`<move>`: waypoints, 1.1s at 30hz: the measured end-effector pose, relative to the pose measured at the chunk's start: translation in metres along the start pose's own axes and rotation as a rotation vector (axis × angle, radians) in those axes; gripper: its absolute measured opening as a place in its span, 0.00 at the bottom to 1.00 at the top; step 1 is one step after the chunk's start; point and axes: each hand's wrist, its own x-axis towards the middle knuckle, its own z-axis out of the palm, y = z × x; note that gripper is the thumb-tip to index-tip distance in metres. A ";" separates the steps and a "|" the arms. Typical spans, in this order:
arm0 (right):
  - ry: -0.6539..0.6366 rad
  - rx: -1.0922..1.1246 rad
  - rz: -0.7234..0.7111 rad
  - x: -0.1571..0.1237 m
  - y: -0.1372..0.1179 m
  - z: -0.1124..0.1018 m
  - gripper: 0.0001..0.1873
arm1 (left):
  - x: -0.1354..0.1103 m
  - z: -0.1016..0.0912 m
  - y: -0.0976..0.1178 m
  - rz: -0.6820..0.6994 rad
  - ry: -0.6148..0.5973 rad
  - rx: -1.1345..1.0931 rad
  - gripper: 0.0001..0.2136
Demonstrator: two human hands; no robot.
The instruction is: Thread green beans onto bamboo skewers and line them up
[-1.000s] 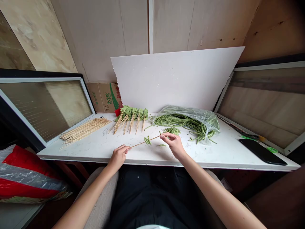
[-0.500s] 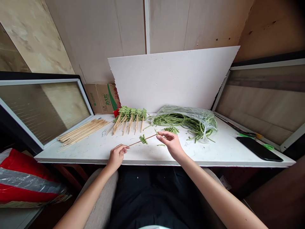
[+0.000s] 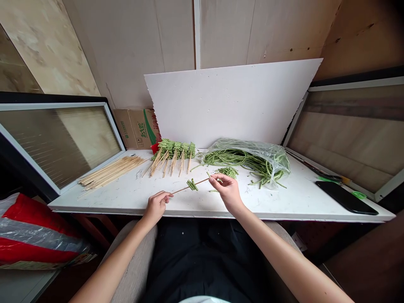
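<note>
My left hand (image 3: 157,205) pinches the near end of a thin bamboo skewer (image 3: 179,191) that slants up to the right over the white table (image 3: 299,198). A few short green bean pieces (image 3: 191,184) are threaded on its middle. At the skewer's far tip my right hand (image 3: 227,190) pinches another bean piece (image 3: 208,174). A loose bean piece (image 3: 213,191) lies on the table just left of that hand. A small heap of cut bean pieces (image 3: 227,171) lies just beyond it.
Finished bean skewers (image 3: 173,152) lie in a row at the back. Bare skewers (image 3: 110,170) are piled at the left. A clear bag of long beans (image 3: 252,158) lies right of centre. A black phone (image 3: 345,197) lies at the far right. A cardboard box (image 3: 137,128) stands behind.
Both hands and the skewer have stayed almost where they were; the right hand's fingers shifted slightly at the skewer tip. The camera view drifted a little.
</note>
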 end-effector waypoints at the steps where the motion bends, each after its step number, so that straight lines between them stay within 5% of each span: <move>1: 0.003 0.002 -0.003 0.000 0.000 0.000 0.19 | 0.000 0.000 0.000 -0.002 -0.002 -0.002 0.17; 21: -0.023 -0.089 -0.201 -0.003 0.014 0.001 0.13 | 0.002 -0.006 0.000 -0.054 -0.091 -0.017 0.18; 33: 0.019 0.003 -0.057 -0.006 0.014 0.004 0.16 | 0.006 -0.012 -0.005 -0.036 0.016 0.020 0.16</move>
